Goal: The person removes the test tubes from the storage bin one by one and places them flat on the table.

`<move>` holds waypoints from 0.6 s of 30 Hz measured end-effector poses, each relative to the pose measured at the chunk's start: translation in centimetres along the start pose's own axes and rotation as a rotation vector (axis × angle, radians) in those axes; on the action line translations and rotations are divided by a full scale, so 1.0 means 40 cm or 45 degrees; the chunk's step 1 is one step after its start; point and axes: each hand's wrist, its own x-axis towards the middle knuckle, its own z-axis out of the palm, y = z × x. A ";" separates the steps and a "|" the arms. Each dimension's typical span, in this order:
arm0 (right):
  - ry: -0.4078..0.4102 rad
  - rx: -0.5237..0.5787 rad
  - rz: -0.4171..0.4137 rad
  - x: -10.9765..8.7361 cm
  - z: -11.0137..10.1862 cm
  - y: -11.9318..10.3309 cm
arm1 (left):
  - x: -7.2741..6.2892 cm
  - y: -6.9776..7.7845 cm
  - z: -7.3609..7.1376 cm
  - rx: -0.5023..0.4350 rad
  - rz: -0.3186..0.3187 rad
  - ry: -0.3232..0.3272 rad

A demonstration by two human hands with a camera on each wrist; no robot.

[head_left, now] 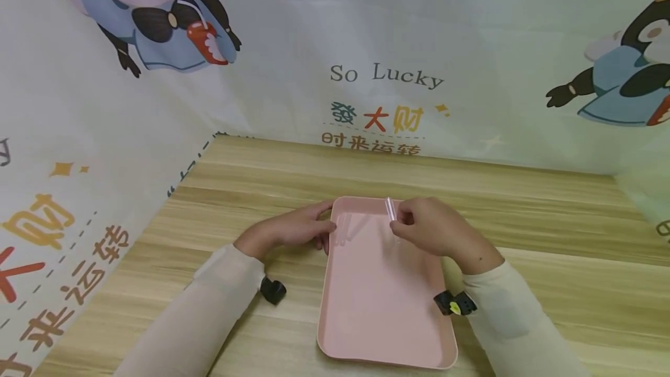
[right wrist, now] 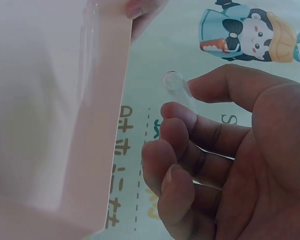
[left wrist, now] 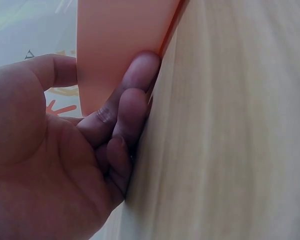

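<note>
A pink tray (head_left: pixel 387 319) lies lengthwise before me on the table. At its upper left corner my left hand (head_left: pixel 295 228) holds the side, thumb at the rim and fingers (left wrist: pixel 135 75) against the outer wall near the tabletop. Over the tray's far end, my right hand (head_left: pixel 431 226) pinches a clear tube (head_left: pixel 390 209) between thumb and forefinger. The tube's rounded end (right wrist: pixel 173 80) shows in the right wrist view, above the curled other fingers. Several similar clear tubes (head_left: pixel 344 229) lie inside the tray near my left thumb, faint against the pink.
The wood-grain table (head_left: pixel 272 162) reaches back to a white printed curtain (head_left: pixel 293 74) with cartoon figures and lettering. More of this cloth hangs along the left side (head_left: pixel 104 191). Each sleeve cuff carries a small black device (head_left: pixel 273 291).
</note>
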 end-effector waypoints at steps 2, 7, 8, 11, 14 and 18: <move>-0.007 0.016 0.006 -0.001 -0.007 -0.001 | -0.002 0.005 -0.002 -0.001 0.006 -0.001; -0.027 0.044 0.020 -0.002 -0.015 0.003 | -0.005 0.007 -0.001 0.004 -0.003 -0.003; -0.028 0.050 0.021 -0.002 -0.016 0.005 | -0.005 0.006 -0.001 0.004 -0.004 0.000; -0.037 0.075 0.034 -0.003 -0.018 0.008 | -0.005 0.005 -0.001 0.002 -0.003 0.005; -0.039 0.088 0.040 -0.003 -0.018 0.012 | -0.004 0.005 -0.002 0.004 0.000 -0.005; -0.041 0.099 0.045 -0.005 -0.016 0.016 | -0.004 0.005 -0.003 0.002 -0.008 -0.011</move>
